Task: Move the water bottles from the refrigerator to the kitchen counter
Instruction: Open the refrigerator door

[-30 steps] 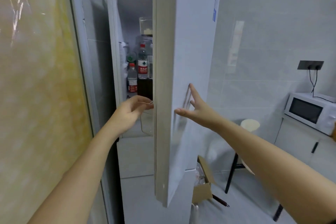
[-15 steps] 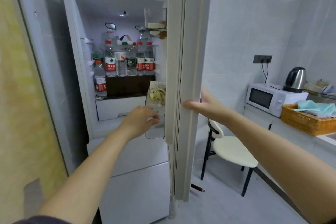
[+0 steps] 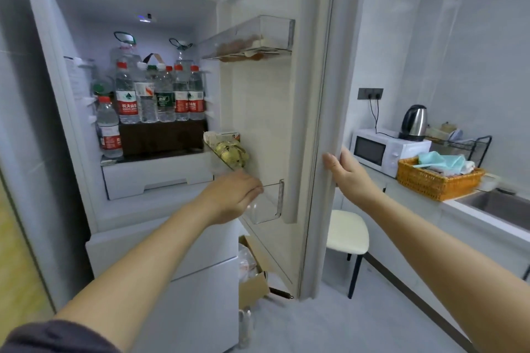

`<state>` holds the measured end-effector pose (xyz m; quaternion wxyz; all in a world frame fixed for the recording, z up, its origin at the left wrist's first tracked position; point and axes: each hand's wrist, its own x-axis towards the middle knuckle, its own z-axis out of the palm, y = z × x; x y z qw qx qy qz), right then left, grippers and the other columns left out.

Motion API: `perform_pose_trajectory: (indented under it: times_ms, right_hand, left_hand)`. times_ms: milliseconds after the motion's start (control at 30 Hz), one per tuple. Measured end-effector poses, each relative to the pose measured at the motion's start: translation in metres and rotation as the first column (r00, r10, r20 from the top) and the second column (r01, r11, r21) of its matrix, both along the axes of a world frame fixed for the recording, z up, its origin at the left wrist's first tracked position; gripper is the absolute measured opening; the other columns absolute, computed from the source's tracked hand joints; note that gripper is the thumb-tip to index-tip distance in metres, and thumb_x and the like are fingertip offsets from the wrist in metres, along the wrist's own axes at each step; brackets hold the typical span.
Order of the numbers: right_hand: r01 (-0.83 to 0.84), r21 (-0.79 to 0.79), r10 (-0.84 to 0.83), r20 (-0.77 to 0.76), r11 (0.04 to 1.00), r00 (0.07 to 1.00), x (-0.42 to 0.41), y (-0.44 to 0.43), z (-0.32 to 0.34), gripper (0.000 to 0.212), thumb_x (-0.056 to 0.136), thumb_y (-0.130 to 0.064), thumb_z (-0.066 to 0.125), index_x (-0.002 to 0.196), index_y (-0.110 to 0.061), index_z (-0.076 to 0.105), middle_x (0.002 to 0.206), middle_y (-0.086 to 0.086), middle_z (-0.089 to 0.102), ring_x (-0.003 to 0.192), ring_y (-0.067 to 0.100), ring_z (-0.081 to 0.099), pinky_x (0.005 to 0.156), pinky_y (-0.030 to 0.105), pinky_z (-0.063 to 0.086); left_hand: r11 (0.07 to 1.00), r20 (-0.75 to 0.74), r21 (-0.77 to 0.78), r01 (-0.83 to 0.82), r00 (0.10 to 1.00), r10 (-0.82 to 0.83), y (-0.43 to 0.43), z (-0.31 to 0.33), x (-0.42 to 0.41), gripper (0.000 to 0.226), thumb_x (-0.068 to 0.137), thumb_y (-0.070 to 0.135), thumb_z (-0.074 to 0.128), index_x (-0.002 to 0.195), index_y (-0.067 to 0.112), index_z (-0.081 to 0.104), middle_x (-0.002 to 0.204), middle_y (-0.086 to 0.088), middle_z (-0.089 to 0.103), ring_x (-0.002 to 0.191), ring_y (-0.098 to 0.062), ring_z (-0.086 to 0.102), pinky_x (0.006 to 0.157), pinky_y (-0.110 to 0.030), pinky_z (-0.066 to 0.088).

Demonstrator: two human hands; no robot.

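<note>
A: Status?

B: Refrigerator door point(image 3: 286, 123) swung wide. Right hand point(image 3: 348, 173) wrapped over the door's outer edge, fingers curled on it. Left hand point(image 3: 233, 195) loosely open, holding nothing, hovering by the lower door bin point(image 3: 265, 203).

A: Bottles?

B: All in the refrigerator point(image 3: 137, 23). A row of water bottles point(image 3: 160, 94) stands on a dark box point(image 3: 162, 136) on the shelf, packed touching each other. One more red-label bottle point(image 3: 109, 127) stands lower at the left, beside the box. None on the counter point(image 3: 459, 209) yet.

A: Risks?

B: My read: the row is tight, so pulling one out could tip its neighbours off the box. Bigger jugs sit behind, so a deep reach may knock the front row. The bottles may be wet with condensation, can't tell from here, so they could slip in a one-hand grab. Counter is crowded too: microwave point(image 3: 387, 149), wicker basket point(image 3: 438, 180), sink point(image 3: 499, 206). Little free room to set bottles down. The stool point(image 3: 347, 232) stands in the path.
</note>
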<state>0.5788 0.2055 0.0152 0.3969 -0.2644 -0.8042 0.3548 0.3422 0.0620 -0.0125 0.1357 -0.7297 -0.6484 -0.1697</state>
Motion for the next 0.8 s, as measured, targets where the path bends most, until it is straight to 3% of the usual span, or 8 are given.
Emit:
perform_pose_trajectory:
  times_ms: [67, 100, 167, 200, 267, 433, 567, 800]
  right_hand:
    - [0.149, 0.018, -0.147, -0.070, 0.989, 0.987, 0.004, 0.006, -0.005, 0.021, 0.104, -0.030, 0.042, 0.108, -0.010, 0.045, 0.084, -0.001, 0.043, 0.074, 0.011, 0.042, 0.075, 0.034, 0.037]
    - [0.206, 0.017, -0.203, -0.113, 0.978, 0.973, 0.005, 0.009, -0.008, 0.024, 0.103, -0.031, 0.044, 0.113, -0.008, 0.043, 0.088, 0.001, 0.045, 0.080, 0.013, 0.044, 0.078, 0.036, 0.038]
    - [0.259, 0.012, -0.254, -0.141, 0.966, 0.957, 0.004, 0.012, -0.011, 0.054, 0.099, -0.036, 0.054, 0.140, -0.006, 0.034, 0.125, 0.008, 0.051, 0.116, 0.020, 0.048, 0.104, 0.036, 0.038]
    - [0.272, 0.004, -0.269, -0.125, 0.962, 0.955, 0.004, 0.015, -0.011, 0.074, 0.096, -0.039, 0.059, 0.150, -0.007, 0.022, 0.147, 0.010, 0.039, 0.136, 0.020, 0.037, 0.115, 0.034, 0.028]
    - [0.316, -0.002, -0.315, -0.083, 0.949, 0.945, 0.004, 0.026, -0.012, 0.095, 0.092, -0.042, 0.065, 0.156, -0.009, 0.003, 0.163, 0.007, 0.014, 0.149, 0.018, 0.014, 0.116, 0.028, 0.014]
    - [0.401, -0.026, -0.402, -0.048, 0.916, 0.914, 0.010, 0.058, -0.008, 0.087, 0.097, -0.036, 0.059, 0.157, -0.014, -0.001, 0.164, 0.008, 0.014, 0.149, 0.022, 0.017, 0.116, 0.035, 0.020]
    - [0.404, -0.068, -0.404, 0.012, 0.912, 0.915, 0.018, 0.083, 0.001, 0.084, 0.099, -0.034, 0.056, 0.157, -0.016, -0.002, 0.163, 0.009, 0.015, 0.149, 0.027, 0.018, 0.116, 0.042, 0.023]
    - [0.479, -0.117, -0.469, 0.104, 0.870, 0.877, 0.022, 0.118, 0.011, 0.074, 0.103, -0.032, 0.048, 0.158, -0.017, 0.001, 0.161, 0.012, 0.023, 0.145, 0.033, 0.029, 0.111, 0.043, 0.032]
  left_hand:
    - [0.999, 0.000, -0.014, 0.029, 1.000, -0.029, 0.012, 0.003, 0.004, 0.029, 0.104, 0.031, 0.038, 0.107, 0.015, 0.061, 0.101, 0.000, 0.062, 0.095, -0.019, 0.052, 0.075, -0.031, 0.034]
    - [0.999, 0.008, -0.018, 0.040, 0.999, -0.040, 0.020, 0.004, 0.007, 0.029, 0.103, 0.032, 0.039, 0.107, 0.014, 0.062, 0.101, -0.001, 0.062, 0.095, -0.019, 0.053, 0.073, -0.030, 0.033]
    - [0.999, -0.002, -0.016, 0.042, 0.999, -0.042, 0.034, 0.004, 0.015, 0.031, 0.103, 0.033, 0.040, 0.109, 0.014, 0.064, 0.102, -0.003, 0.064, 0.095, -0.021, 0.055, 0.071, -0.031, 0.033]
    - [0.999, -0.012, -0.012, 0.049, 0.999, -0.049, 0.043, 0.004, 0.020, 0.031, 0.103, 0.034, 0.041, 0.109, 0.014, 0.064, 0.102, -0.003, 0.065, 0.095, -0.022, 0.055, 0.073, -0.032, 0.035]
    - [0.998, -0.018, -0.022, 0.066, 0.998, -0.066, 0.057, 0.003, 0.026, 0.033, 0.103, 0.036, 0.040, 0.112, 0.015, 0.063, 0.105, -0.003, 0.065, 0.097, -0.021, 0.056, 0.079, -0.034, 0.041]
    - [0.999, 0.014, -0.004, -0.039, 0.999, 0.039, 0.083, 0.008, 0.017, 0.034, 0.103, 0.038, 0.039, 0.120, 0.020, 0.062, 0.113, -0.002, 0.062, 0.105, -0.023, 0.056, 0.078, -0.032, 0.041]
    - [0.997, -0.043, 0.026, -0.076, 0.996, 0.077, 0.108, 0.012, 0.031, 0.035, 0.102, 0.041, 0.039, 0.118, 0.022, 0.065, 0.109, -0.001, 0.064, 0.101, -0.024, 0.059, 0.072, -0.031, 0.045]
    - [0.982, -0.062, 0.124, -0.144, 0.986, 0.152, 0.150, 0.002, 0.059, 0.038, 0.103, 0.041, 0.037, 0.119, 0.022, 0.067, 0.110, -0.002, 0.066, 0.103, -0.024, 0.057, 0.081, -0.031, 0.042]
